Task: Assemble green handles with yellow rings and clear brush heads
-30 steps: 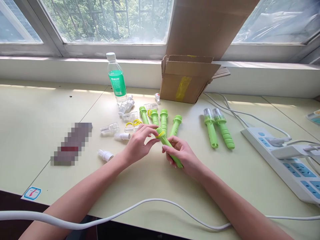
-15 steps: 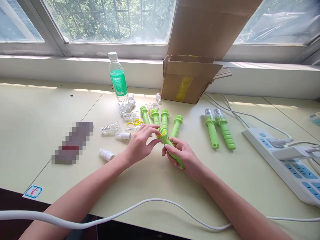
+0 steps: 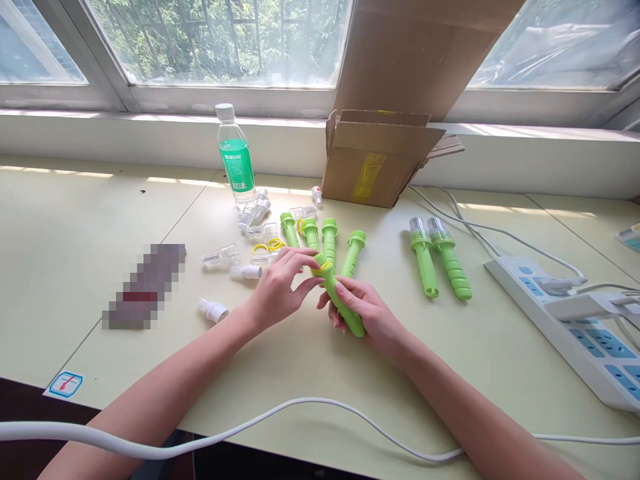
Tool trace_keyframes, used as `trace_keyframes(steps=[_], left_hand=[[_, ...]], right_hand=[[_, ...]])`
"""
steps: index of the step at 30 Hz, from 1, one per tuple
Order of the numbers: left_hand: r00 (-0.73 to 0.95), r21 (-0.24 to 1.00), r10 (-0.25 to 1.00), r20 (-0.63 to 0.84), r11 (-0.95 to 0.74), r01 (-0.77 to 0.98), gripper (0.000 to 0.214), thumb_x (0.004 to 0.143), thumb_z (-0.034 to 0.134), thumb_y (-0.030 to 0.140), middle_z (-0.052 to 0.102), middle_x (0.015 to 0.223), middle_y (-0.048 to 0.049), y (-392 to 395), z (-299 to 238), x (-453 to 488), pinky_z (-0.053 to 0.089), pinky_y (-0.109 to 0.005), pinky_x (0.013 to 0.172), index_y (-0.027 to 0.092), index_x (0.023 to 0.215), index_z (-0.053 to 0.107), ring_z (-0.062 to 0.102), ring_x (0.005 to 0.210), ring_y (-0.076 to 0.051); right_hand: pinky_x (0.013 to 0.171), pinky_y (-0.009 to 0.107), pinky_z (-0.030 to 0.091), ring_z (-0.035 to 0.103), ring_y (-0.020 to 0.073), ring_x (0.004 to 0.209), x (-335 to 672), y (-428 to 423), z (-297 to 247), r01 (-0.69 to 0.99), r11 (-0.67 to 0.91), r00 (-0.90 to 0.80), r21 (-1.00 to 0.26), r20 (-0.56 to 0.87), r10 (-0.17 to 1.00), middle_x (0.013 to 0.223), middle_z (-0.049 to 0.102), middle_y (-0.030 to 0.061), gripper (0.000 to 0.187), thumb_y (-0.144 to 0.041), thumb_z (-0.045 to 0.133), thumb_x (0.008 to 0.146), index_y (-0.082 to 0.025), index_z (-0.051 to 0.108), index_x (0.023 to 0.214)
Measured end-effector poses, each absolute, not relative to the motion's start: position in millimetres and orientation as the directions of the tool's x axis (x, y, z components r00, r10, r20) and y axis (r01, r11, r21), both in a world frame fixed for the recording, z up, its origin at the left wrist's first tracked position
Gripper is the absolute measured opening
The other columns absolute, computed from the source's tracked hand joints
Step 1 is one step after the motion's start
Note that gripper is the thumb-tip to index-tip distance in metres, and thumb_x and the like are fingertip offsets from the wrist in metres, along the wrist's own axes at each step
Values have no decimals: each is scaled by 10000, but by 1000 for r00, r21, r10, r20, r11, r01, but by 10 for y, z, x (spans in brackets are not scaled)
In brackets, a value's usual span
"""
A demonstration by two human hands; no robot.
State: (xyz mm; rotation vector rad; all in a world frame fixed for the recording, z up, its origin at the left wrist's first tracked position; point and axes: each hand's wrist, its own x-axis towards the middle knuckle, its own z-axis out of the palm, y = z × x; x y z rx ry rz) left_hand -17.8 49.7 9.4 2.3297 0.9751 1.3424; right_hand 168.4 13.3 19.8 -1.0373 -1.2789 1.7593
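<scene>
Head view: I'm seeing two bare hands working over a pale bench (image 3: 280, 380) by a window (image 3: 225, 47). R hand (image 3: 367, 310) is holding a green tube (image 3: 343, 307); its grip is wrapping the body, thumb on top, fingers curling underneath. Tube's slanting btwn the hands, threaded end pointing up-left toward the window, other end pointing back toward the person. Can't tell if it's touching the bench. L hand (image 3: 283, 283) is meeting the threaded end; its grip is narrow, thumb and fingertips pinching at a yellow ring (image 3: 323, 269) that's sitting around the tube's neck.

Just beyond, four more green tubes (image 3: 354, 253) are lying in a rough row, threaded ends facing the window. To their left, loose yellow rings (image 3: 275, 245) are lying amongst clear caps (image 3: 221, 255); white pieces (image 3: 215, 311) w/ clear tips are resting nearer the L forearm. Behind those parts a water bottle (image 3: 237, 163) w/ green label is standing upright. Cardboard box (image 3: 383, 163) w/ yellow tape is sitting behind the tubes.

Over to the right, well apart, two capped tubes (image 3: 449, 257) are lying side by side, clear tops on. Farther right, a power strip (image 3: 560, 327) is holding plugs. White cable (image 3: 300, 401) is running along the near edge, crossing over the L forearm. Far left, a pixelated item (image 3: 145, 287) is lying there; can't tell what.
</scene>
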Motion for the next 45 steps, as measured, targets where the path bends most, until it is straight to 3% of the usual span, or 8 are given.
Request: trace_keyframes(steps=[5,10,14,21,28,32,40,45], left_hand=[[347,568,692,633,-720,399,100,843,617,218,643,1082,-92,500,93,-175,583,-340,715,194,917,554,602,1020,-204],[370,537,672,642,-738,409,138,824,641,233,642,1099,-100,487,100,-186,548,-430,849,199,916,545,591,1067,-225],[404,552,682,610,-731,400,251,790,671,234,611,1143,-121,483,94,-193,560,-407,804,198,998,534,572,1103,-245],[376,509,654,656,-752,420,131,841,609,166,635,1113,-87,510,98,-192,520,-421,878,205,949,546,587,1058,-214],[351,500,639,684,-762,412,95,835,630,200,656,1069,-84,502,103,-177,514,-410,862,198,896,558,612,1016,-209],[344,498,636,691,-763,412,96,830,638,205,658,1065,-84,498,101,-175,517,-402,855,196,880,556,615,1007,-207],[369,507,642,672,-762,402,116,844,612,181,636,1097,-94,492,123,-182,525,-412,869,199,941,551,590,1060,-212],[348,496,637,688,-763,415,94,844,618,208,648,1067,-85,498,107,-173,532,-415,850,202,906,547,607,1017,-209]], right_hand=[[371,215,288,395,66,416,1701,138,182,-69,-242,-409,-968,-193,892,776,627,25,295,-480,516,882,-201,559,970],[341,198,259,371,59,362,1713,144,171,-41,-259,-366,-965,-227,903,697,646,-11,348,-425,640,808,-220,476,1035],[335,207,262,403,68,376,1716,149,168,-79,-263,-362,-961,-219,906,729,646,4,342,-458,629,806,-212,504,1007],[441,237,371,494,110,508,1723,158,214,-114,-279,-418,-953,-209,884,790,645,51,301,-477,577,840,-195,564,944],[325,204,199,335,52,321,1752,164,199,-61,-291,-435,-955,-236,869,698,660,13,281,-466,528,874,-205,515,978],[302,185,215,344,41,307,1741,155,175,-31,-246,-402,-969,-213,890,711,663,-8,313,-403,646,815,-216,486,1008],[441,215,412,517,86,509,1714,156,167,-107,-212,-428,-971,-148,892,830,629,35,243,-415,559,886,-190,564,980],[369,188,319,444,59,442,1714,152,168,-70,-225,-417,-972,-177,892,804,632,35,260,-435,527,898,-181,565,939]])
